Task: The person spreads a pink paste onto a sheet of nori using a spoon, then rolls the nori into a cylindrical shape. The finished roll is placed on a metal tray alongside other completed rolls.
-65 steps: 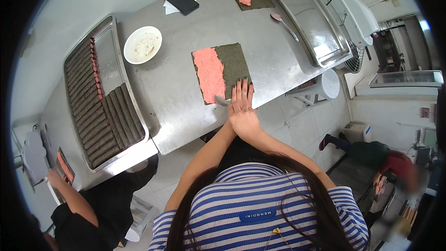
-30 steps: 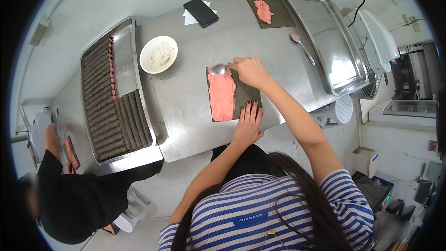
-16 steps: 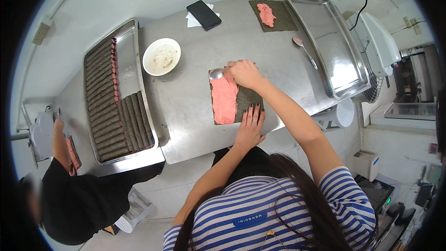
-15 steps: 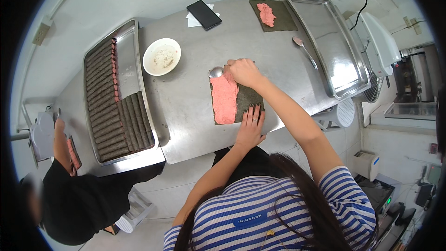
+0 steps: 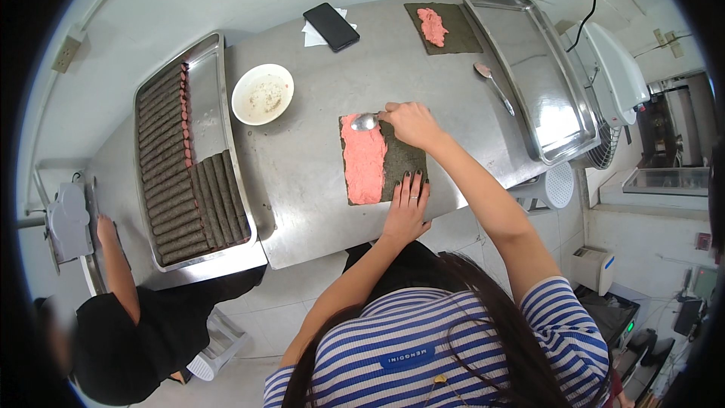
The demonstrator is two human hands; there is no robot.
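Note:
My right hand (image 5: 409,124) grips a metal spoon (image 5: 364,122), its bowl resting on the top part of a pink paste layer (image 5: 364,162). The paste covers the left half of a dark green seaweed sheet (image 5: 404,153) lying on the steel table (image 5: 302,174). My left hand (image 5: 407,208) lies with outstretched fingers on the sheet's bare lower right part. A white bowl with some residue (image 5: 262,94) stands up and left of the sheet.
A tray (image 5: 249,239) of dark rolls is at left; another tray (image 5: 521,53) is at right. A phone (image 5: 331,26) on paper, a second pasted sheet (image 5: 461,30) and a spoon (image 5: 495,89) lie farther back. A co-worker (image 5: 136,340) works lower left.
My right hand moved from the sheet's bottom to its top, then slightly right with the spoon. My left hand now lies apart from it. The co-worker's arm has shifted.

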